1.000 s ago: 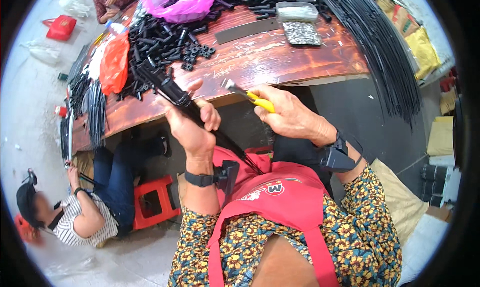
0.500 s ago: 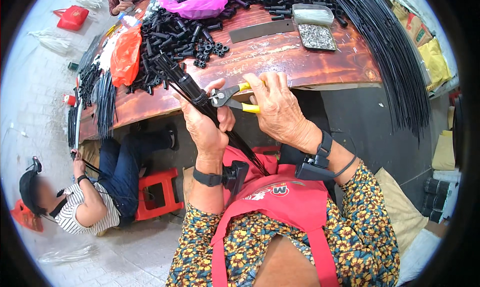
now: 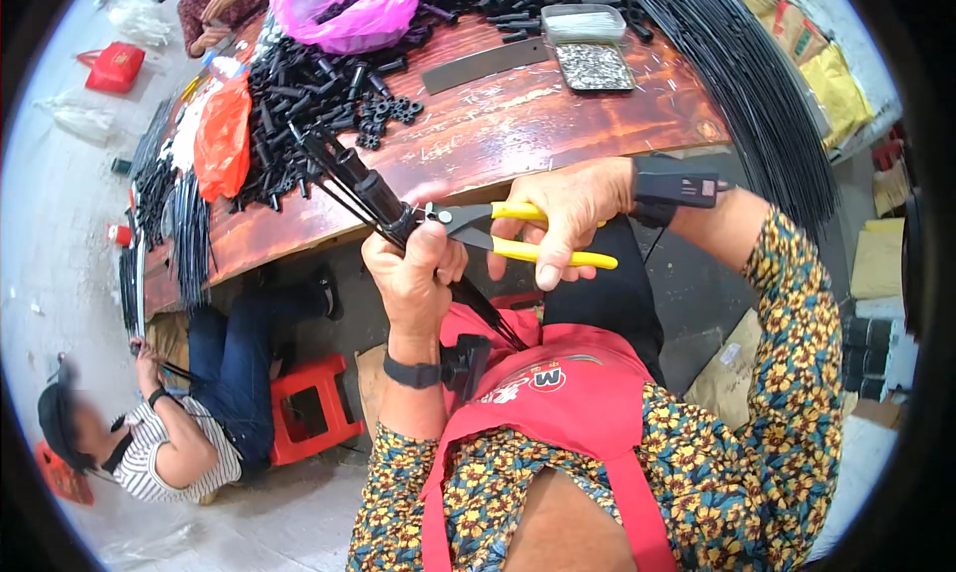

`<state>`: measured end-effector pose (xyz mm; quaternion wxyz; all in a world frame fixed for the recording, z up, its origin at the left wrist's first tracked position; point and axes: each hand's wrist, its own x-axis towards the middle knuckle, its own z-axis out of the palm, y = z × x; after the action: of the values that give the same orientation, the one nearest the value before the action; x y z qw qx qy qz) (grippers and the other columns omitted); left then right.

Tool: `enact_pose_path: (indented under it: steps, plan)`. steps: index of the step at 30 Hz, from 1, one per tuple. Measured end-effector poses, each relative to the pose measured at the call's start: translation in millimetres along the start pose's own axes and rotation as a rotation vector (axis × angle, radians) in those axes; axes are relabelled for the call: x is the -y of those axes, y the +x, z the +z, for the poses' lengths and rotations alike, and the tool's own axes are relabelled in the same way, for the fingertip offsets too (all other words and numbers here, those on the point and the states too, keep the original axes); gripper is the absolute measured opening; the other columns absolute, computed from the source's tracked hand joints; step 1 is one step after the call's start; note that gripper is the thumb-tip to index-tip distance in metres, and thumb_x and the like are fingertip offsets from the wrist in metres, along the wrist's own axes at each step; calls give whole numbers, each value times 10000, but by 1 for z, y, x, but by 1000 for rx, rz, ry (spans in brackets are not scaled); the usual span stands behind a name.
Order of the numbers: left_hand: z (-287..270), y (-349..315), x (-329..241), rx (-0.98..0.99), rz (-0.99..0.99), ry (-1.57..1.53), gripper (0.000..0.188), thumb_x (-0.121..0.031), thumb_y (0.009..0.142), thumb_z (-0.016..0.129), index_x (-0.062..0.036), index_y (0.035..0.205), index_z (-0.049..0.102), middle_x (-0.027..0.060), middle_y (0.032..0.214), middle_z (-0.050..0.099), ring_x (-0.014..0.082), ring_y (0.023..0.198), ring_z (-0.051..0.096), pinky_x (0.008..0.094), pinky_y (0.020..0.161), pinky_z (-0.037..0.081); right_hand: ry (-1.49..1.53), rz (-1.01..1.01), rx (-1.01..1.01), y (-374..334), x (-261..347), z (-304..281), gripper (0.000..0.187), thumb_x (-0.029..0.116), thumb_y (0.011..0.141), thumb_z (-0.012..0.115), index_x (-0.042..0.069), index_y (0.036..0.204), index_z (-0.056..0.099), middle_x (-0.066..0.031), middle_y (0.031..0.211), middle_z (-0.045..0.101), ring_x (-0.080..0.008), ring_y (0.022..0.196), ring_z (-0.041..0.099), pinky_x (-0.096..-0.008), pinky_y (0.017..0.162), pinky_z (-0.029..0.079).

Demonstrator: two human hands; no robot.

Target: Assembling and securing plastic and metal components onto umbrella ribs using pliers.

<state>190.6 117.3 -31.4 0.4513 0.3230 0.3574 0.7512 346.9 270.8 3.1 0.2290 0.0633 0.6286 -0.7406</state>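
Observation:
My left hand [image 3: 410,278] is wrapped round a bundle of thin black rods [image 3: 485,308] topped by a black tubular fitting [image 3: 373,192]. The bundle slants from upper left down towards my apron. My right hand [image 3: 573,212] grips yellow-handled pliers [image 3: 472,226], with the handles apart. Their jaws lie against the side of the bundle, just below the fitting and right by my left thumb. What the jaws bite on is too small to tell.
The wooden table [image 3: 488,129] holds heaped black plastic fittings [image 3: 299,99], a magenta bag [image 3: 349,29], an orange bag [image 3: 221,139], a metal strip [image 3: 485,66], a tin of small metal pieces [image 3: 594,67] and long black rods [image 3: 747,84]. One co-worker [image 3: 184,438] sits at left, another [image 3: 221,9] at far left.
My right hand has turned, its wrist swinging up and outward, and the pliers' handles have spread wider. The pliers' jaws remain at the bundle. My left hand keeps its hold.

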Motion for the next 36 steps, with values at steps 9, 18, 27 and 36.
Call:
enact_pose_path:
  steps: [9, 18, 27, 36]
  plan:
    - [8, 3, 0, -28, 15, 167, 551, -301, 860, 709, 89, 1195, 512, -32, 534, 383, 55, 411, 350, 223, 387, 281, -1625, -373, -1114, -23, 26, 31, 441, 128, 673, 647, -13, 1078, 541, -180, 857, 578, -353, 804, 588, -456, 703, 452]
    - [7, -3, -1, 6, -6, 79, 422, -222, 809, 744, 85, 1045, 577, -33, 547, 426, 50, 418, 374, 220, 392, 288, -252, 37, -38, -13, 14, 13, 493, 348, 793, 709, -26, 1079, 562, -131, 733, 603, -200, 652, 626, -340, 563, 500]
    - [11, 0, 0, 45, 2, 101, 670, -320, 773, 788, 106, 1210, 510, -44, 536, 401, 54, 410, 366, 212, 391, 279, -141, 40, -296, -27, 25, 23, 357, 288, 774, 757, -21, 875, 611, -77, 644, 609, -137, 512, 585, -259, 449, 413]
    - [15, 3, -3, -24, -16, 191, 582, -336, 802, 760, 99, 1114, 532, -38, 520, 404, 55, 399, 353, 225, 391, 294, -1499, -334, -900, -30, 24, 40, 423, 340, 849, 638, 10, 1088, 523, -164, 728, 554, -329, 679, 565, -411, 598, 444]
